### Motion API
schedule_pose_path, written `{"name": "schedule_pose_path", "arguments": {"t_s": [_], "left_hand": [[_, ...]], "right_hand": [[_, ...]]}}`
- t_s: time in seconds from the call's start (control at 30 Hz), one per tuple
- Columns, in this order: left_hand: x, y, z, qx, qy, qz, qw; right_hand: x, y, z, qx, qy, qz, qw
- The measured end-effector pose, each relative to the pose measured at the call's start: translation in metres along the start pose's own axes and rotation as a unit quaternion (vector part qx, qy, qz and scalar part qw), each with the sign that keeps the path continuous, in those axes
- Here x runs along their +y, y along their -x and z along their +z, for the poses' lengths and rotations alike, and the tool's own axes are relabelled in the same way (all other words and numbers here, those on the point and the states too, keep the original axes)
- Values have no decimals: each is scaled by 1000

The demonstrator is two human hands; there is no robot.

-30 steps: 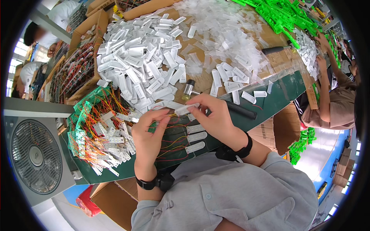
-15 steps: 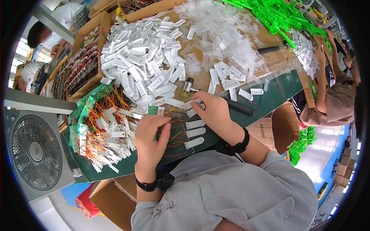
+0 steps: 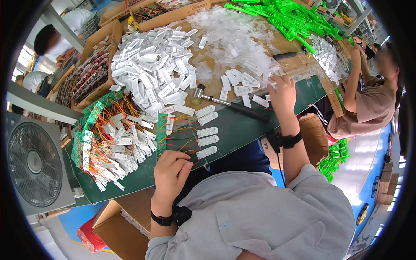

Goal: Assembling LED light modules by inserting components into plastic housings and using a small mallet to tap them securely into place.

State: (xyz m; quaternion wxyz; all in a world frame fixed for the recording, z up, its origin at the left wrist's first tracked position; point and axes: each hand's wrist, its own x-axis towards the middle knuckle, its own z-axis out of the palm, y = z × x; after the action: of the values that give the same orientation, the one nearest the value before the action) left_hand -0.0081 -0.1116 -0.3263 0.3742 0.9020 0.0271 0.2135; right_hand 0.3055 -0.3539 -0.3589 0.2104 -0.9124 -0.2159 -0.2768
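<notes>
My left hand (image 3: 170, 175) rests at the near end of a green circuit board strip (image 3: 161, 136), fingers curled and thumb close to them; anything between them is hidden. Thin red and yellow wires run from the strip to several white rounded LED pieces (image 3: 208, 140) lined up in a column. One white perforated strip (image 3: 170, 124) lies across the green board. Over to the right, my right hand (image 3: 284, 95) reaches out with fingers apart, beside a few loose white plastic covers (image 3: 242, 90) and thin clear plastic pieces (image 3: 242, 47). It appears to hold nothing.
A hammer (image 3: 249, 111) with a black handle lies behind the LED pieces. White covers (image 3: 151, 65) are heaped at the back, wired strips (image 3: 123, 147) at left, green plastic parts (image 3: 286, 21) far right. A fan (image 3: 37, 160) stands left; a co-worker (image 3: 364, 104) sits right.
My right hand has let go of an LED piece, which lies at the far end of the column, and moved right to the loose covers. My left hand has drawn nearer to me.
</notes>
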Motion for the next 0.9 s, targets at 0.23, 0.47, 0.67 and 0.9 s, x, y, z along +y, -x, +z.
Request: {"name": "schedule_pose_path", "arguments": {"t_s": [0.23,0.47,0.67,0.9], "left_hand": [[8,11,21,32,-15,-1,999],[12,14,39,53,-108,23,992],[4,14,50,70,-163,19,984],[4,19,55,73,-140,-19,987]], "right_hand": [[42,-1,19,-84,-41,-2,996],[37,12,-5,7,-81,64,995],[-10,36,-32,-87,-267,57,958],[-119,114,-44,-218,-418,-234,850]]}}
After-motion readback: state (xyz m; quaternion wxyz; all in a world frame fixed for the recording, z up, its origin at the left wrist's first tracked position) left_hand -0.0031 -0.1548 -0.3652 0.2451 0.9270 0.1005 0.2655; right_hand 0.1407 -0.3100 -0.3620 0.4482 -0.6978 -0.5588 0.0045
